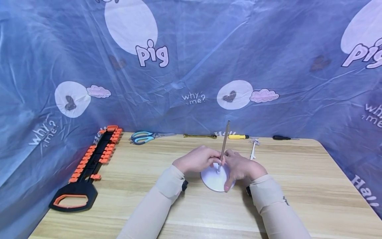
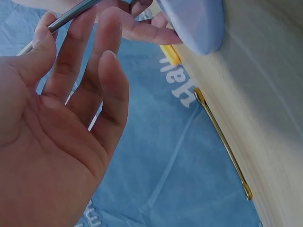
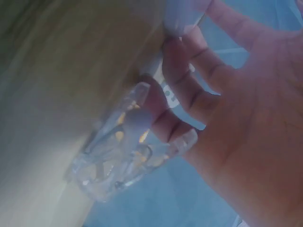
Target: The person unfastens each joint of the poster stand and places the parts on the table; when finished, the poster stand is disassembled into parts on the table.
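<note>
A thin metal rod (image 1: 225, 139) stands almost upright, tilted slightly right, from the middle of a white round base (image 1: 212, 181) on the table. My left hand (image 1: 197, 160) pinches the rod low down between thumb and fingers; in the left wrist view its other fingers are loosely bent beside the rod (image 2: 71, 16). From the right, my right hand (image 1: 243, 167) grips the base by its edge, thumb at the near rim and fingers round the far side. A clear plastic piece (image 3: 109, 165) shows close beside the right hand's fingers in the right wrist view.
A white stick-like part (image 1: 253, 152) lies behind the right hand. Along the back edge lie blue-handled scissors (image 1: 142, 137), a gold wrench (image 1: 200, 136), a yellow-handled screwdriver (image 1: 238, 136) and a black-handled screwdriver (image 1: 281, 137). At left is a black-and-orange rack (image 1: 93, 161). A blue printed cloth hangs around the table.
</note>
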{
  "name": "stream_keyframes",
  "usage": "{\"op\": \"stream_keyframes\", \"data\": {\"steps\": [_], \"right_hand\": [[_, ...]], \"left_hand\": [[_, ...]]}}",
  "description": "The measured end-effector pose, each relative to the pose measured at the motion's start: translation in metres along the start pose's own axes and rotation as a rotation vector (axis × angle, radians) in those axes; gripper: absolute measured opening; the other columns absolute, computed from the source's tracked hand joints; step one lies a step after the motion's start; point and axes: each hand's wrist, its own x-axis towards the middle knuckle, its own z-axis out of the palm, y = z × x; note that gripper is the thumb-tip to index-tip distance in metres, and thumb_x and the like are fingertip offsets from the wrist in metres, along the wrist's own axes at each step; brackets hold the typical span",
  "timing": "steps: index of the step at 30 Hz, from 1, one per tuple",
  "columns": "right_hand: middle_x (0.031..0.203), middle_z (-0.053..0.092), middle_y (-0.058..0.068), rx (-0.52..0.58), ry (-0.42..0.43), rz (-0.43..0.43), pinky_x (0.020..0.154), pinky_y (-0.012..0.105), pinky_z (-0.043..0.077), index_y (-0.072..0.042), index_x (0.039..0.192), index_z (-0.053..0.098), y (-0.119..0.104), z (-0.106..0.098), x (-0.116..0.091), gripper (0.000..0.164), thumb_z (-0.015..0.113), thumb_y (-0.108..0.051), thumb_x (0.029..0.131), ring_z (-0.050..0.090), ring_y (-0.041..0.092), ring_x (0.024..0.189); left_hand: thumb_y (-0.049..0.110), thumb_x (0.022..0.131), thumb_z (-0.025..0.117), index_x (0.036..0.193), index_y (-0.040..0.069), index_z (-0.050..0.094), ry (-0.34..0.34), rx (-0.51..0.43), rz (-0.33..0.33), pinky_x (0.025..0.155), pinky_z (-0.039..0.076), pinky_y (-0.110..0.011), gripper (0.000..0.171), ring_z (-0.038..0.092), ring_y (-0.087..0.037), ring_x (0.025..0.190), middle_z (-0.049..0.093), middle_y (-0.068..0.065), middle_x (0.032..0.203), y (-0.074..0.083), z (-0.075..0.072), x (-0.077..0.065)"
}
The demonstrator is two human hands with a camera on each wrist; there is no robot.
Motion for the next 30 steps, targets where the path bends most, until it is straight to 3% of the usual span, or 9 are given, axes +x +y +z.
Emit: {"op": "stream_keyframes", "data": {"steps": [6, 13, 18, 30], "right_hand": [[0.134, 0.05, 0.013, 0.018, 0.019, 0.016, 0.106, 0.056, 0.051, -0.01, 0.154, 0.049, -0.001, 0.001, 0.002, 0.12, 0.105, -0.043, 0.053, 0.052, 0.033, 0.119], [0.126, 0.052, 0.011, 0.048, 0.037, -0.009, 0.105, 0.053, 0.052, -0.01, 0.143, 0.056, 0.0, 0.001, 0.004, 0.105, 0.104, -0.04, 0.055, 0.054, 0.028, 0.114], [0.126, 0.051, 0.012, 0.065, 0.032, -0.016, 0.107, 0.053, 0.051, -0.008, 0.144, 0.055, 0.001, 0.001, 0.004, 0.106, 0.104, -0.039, 0.056, 0.055, 0.028, 0.115], [0.132, 0.051, 0.014, 0.074, 0.013, 0.028, 0.109, 0.056, 0.05, -0.005, 0.153, 0.048, -0.002, 0.001, 0.003, 0.117, 0.105, -0.038, 0.057, 0.057, 0.032, 0.118]], "left_hand": [[0.018, 0.108, 0.061, 0.113, 0.02, 0.079, 0.004, -0.015, -0.028, 0.078, 0.056, -0.017, 0.018, 0.07, -0.005, 0.082, 0.08, 0.003, 0.11, -0.005, -0.006, -0.003], [0.019, 0.109, 0.061, 0.112, 0.02, 0.078, 0.014, -0.021, -0.018, 0.08, 0.057, -0.019, 0.017, 0.07, -0.006, 0.084, 0.079, 0.002, 0.109, -0.008, -0.01, -0.006], [0.016, 0.108, 0.062, 0.112, 0.017, 0.079, 0.018, -0.052, -0.014, 0.081, 0.057, -0.018, 0.018, 0.072, -0.006, 0.087, 0.08, 0.0, 0.109, -0.009, -0.01, -0.005], [0.011, 0.101, 0.071, 0.113, 0.014, 0.083, 0.105, -0.046, 0.035, 0.085, 0.058, -0.018, 0.018, 0.075, -0.008, 0.094, 0.082, -0.001, 0.111, -0.013, -0.004, -0.003]]}}
